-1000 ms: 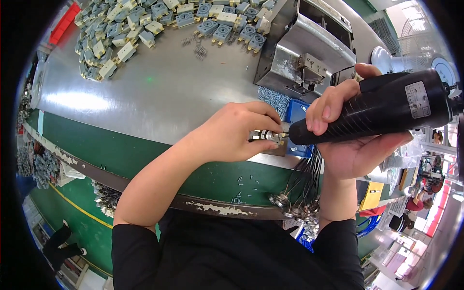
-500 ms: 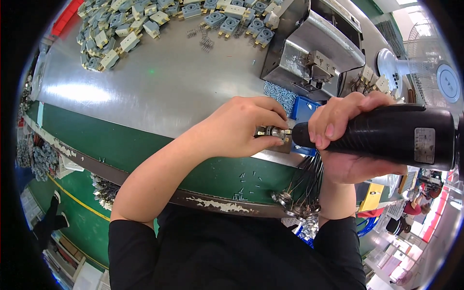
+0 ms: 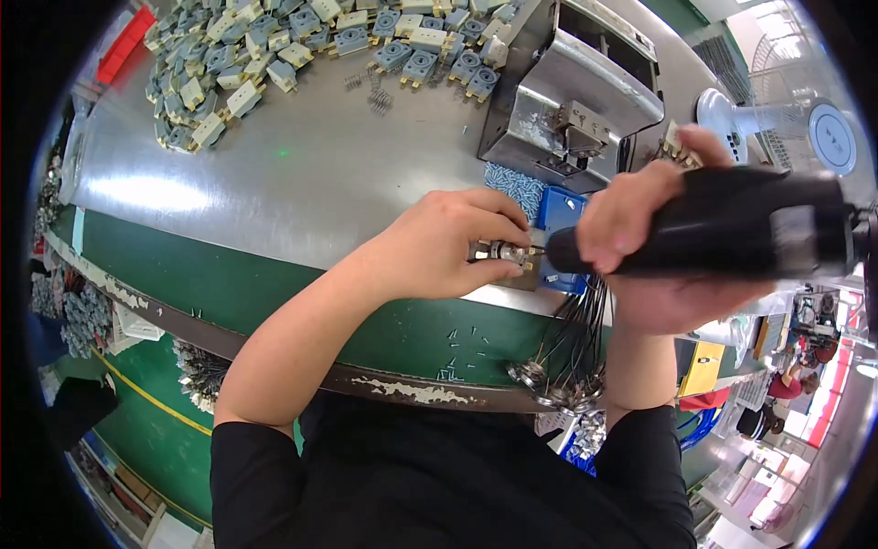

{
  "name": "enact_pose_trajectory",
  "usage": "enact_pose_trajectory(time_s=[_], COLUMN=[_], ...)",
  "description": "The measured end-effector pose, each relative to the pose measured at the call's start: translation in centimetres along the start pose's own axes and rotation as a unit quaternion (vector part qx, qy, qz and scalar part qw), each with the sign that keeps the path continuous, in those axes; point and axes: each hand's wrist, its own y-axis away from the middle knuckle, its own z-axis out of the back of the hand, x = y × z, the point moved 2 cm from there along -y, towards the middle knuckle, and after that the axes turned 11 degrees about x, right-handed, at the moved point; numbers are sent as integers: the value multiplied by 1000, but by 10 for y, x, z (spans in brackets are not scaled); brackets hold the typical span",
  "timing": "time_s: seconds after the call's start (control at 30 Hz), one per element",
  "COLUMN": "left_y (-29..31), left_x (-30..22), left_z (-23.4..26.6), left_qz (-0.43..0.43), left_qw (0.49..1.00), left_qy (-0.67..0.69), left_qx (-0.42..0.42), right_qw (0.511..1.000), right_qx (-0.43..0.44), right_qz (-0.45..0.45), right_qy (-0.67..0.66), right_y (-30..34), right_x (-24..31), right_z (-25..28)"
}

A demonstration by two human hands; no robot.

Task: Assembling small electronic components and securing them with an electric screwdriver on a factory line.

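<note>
My left hand (image 3: 448,240) pinches a small fitting (image 3: 505,253) with a clear or shiny body and brass-coloured terminals between thumb and fingers. The fingers cover part of it. From the right, my right hand (image 3: 631,229) grips a thick black power screwdriver (image 3: 732,224), held nearly level and blurred at its rear. One finger of that hand is lifted off the handle. The screwdriver's thin bit points left and reaches the fitting's right end; whether it touches a screw is too small to tell.
Small screws (image 3: 515,188) lie in a heap beside a blue tray (image 3: 558,210). A metal fixture (image 3: 585,87) stands behind. Grey and cream switch-like blocks (image 3: 242,96) pile up at far left, near loose springs (image 3: 378,99). Wired metal discs (image 3: 558,393) rest at the bench's front edge.
The screwdriver's rear end has swung upward in the picture and now blurs. A finger of my right hand has lifted. My left hand still holds the fitting; the whole view has shifted slightly.
</note>
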Motion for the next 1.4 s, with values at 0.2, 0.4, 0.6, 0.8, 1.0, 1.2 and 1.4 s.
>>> enact_pose_trajectory(time_s=[0.2, 0.4, 0.6, 0.8, 1.0, 1.2, 1.4], left_y=[-3, -3, -6, -6, -6, -6, -6], left_x=[-6, -5, -6, -6, -7, -5, -5], left_z=[0, -1, 2, 3, 3, 2, 2], left_qz=[14, 21, 28, 40, 38, 36, 34], left_qw=[1000, 999, 999, 999, 999, 999, 999], left_qy=[14, 23, 18, 22, 18, 16, 19], left_qx=[14, 19, 26, 28, 27, 27, 26], right_qw=[989, 981, 983, 981, 976, 982, 974], right_qx=[-85, -138, -144, -155, -176, -149, -186], right_qz=[111, 99, 69, 61, 50, 90, 46], right_qy=[47, 95, 86, 100, 116, 66, 122], right_y=[-29, -40, -43, -46, -46, -45, -48], right_x=[17, -3, -9, -10, -10, -8, -8], right_z=[51, 68, 66, 68, 68, 72, 68])
